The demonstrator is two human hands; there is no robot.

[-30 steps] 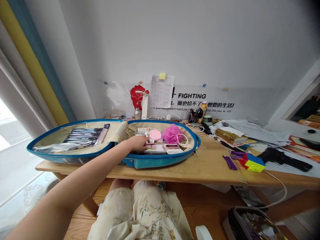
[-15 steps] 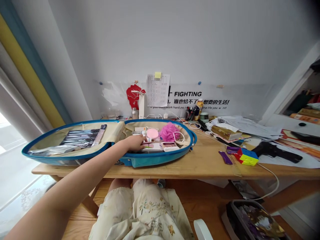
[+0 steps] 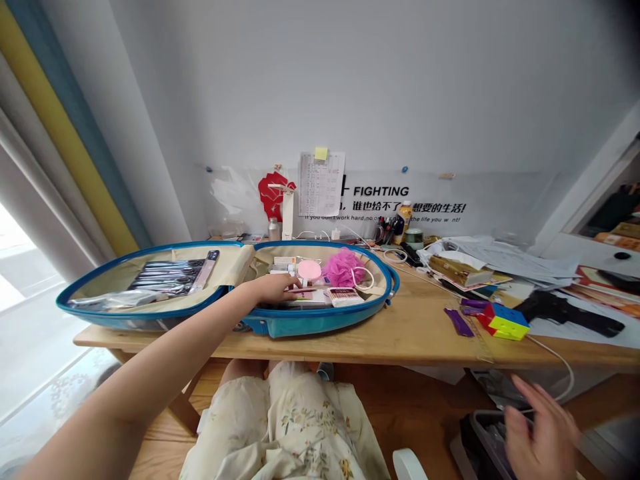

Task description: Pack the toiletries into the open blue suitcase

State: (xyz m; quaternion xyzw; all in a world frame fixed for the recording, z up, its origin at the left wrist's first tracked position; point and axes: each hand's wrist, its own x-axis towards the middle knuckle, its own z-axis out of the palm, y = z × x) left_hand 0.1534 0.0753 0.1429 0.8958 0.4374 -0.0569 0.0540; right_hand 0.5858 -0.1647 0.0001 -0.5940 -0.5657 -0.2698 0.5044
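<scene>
A blue-rimmed case (image 3: 310,325) with a beige lining lies unfolded on the wooden table. My left hand (image 3: 277,289) reaches into its right half, fingers bent down and closed at a thin pinkish stick-like thing (image 3: 303,289); its kind is too small to make out. Around that hand are a round pink item (image 3: 309,269), a purple mesh bath puff (image 3: 344,268) and a small box with a clear window (image 3: 345,297). At the lower right, my right hand (image 3: 543,430) hangs below the table edge, thumb and fingers apart, holding nothing.
Packs of slim dark tools (image 3: 167,275) lie in the case's left half. To the right on the table (image 3: 410,313) are a puzzle cube (image 3: 507,321), purple wrappers (image 3: 459,322), a black toy-like pistol (image 3: 570,312) and papers (image 3: 485,257). Under it stands a bin (image 3: 480,437).
My right hand has come into view at the lower right. My left hand stays in the case, now with the thin stick-like thing showing at its fingertips. The view has shifted slightly.
</scene>
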